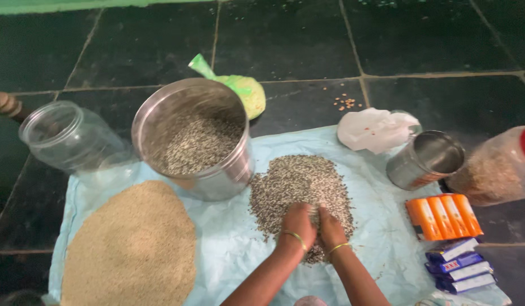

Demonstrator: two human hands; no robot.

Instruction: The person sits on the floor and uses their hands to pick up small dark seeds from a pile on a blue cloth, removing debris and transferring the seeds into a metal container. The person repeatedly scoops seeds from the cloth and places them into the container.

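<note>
Hands meet at the near edge of a heap of dark speckled seeds (299, 190) spread on a pale blue sheet (228, 249) over the black tiled floor (432, 39). The left hand (298, 224) and right hand (331, 226) lie side by side, fingers curled together into the seeds, apparently cupping a scoop between them, though blur hides the fingertips. Each wrist carries a thin yellow bangle. A steel container (194, 139), tilted with its mouth toward the heap, already holds the same seeds and sits just beside the pile. A mound of tan grain (132, 243) lies apart on the sheet's left, kept separate. An empty clear plastic jar (69, 136) lies on its side beyond it.
</note>
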